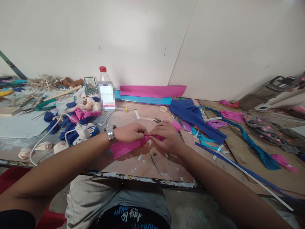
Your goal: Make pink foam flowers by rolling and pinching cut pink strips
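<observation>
**Pink fabric strip pinched between both hands**

A bright pink strip of thin fabric [127, 149] is held just above the wooden desk [147, 167], near its front edge. Its right end is gripped between thumb and fingers of the left hand [131, 133], and close beside that, pink fabric is pinched by the fingertips of the right hand [168, 136]. A silver metal watch [111, 134] is worn on the left wrist.

From the strip, a pale round ring [163, 108] is seen at one o'clock, and a folded dark blue fabric piece [188, 112] at two. At twelve, a long pink folded sheet [152, 91] is leaned against the white wall [133, 41]. A clear plastic bottle with a red cap [104, 76] is placed at eleven, its label blurred. Cream fabric rosettes [45, 146] are scattered at nine; a teal gathered fabric strip [249, 140] is laid over brown cardboard [234, 151] at three.
</observation>
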The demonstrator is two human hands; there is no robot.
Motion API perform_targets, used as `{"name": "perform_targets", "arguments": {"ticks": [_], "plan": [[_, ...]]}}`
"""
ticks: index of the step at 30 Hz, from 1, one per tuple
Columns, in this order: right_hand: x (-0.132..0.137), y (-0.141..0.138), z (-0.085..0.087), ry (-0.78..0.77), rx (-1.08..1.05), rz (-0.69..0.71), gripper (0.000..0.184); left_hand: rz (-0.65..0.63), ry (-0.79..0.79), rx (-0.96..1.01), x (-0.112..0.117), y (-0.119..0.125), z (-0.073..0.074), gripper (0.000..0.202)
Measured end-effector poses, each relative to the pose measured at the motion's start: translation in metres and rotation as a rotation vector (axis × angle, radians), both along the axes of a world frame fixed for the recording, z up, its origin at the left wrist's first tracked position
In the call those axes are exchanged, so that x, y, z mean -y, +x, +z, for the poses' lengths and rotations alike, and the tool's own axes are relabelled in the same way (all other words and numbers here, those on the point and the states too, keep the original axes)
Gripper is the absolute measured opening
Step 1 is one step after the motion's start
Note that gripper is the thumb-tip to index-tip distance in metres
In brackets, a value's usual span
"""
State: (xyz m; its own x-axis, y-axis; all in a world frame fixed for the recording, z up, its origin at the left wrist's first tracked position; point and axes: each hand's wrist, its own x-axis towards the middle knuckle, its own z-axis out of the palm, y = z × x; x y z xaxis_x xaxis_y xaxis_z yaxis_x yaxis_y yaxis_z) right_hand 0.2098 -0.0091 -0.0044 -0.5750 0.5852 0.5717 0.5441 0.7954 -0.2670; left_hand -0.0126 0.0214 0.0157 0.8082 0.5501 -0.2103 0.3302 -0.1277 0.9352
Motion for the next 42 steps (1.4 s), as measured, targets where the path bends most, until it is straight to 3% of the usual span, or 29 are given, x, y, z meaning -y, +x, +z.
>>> {"name": "perform_targets", "arguments": {"ticks": [5, 12, 23, 26, 35, 42], "plan": [[0.001, -0.001, 0.002, 0.014, -0.006, 0.026, 0.009, 0.005, -0.094, 0.010, -0.001, -0.002, 0.000, 0.013], [0.002, -0.001, 0.004, -0.007, 0.015, 0.017, 0.011, -0.012, 0.029, 0.030, -0.002, -0.003, -0.001, 0.034], [0.001, 0.000, 0.003, -0.023, 0.008, -0.025, 0.006, 0.052, 0.108, -0.004, -0.003, -0.001, -0.003, 0.028], [0.001, 0.000, 0.002, -0.031, -0.006, -0.044, 0.005, 0.059, 0.236, -0.032, -0.001, -0.001, -0.002, 0.026], [-0.002, 0.001, -0.004, -0.147, -0.076, -0.081, 0.005, 0.181, 0.839, -0.279, 0.014, 0.005, 0.003, 0.029], [-0.003, 0.001, -0.003, -0.251, -0.144, -0.092, 0.008, 0.127, 1.027, -0.417, 0.015, 0.007, 0.000, 0.035]]}}
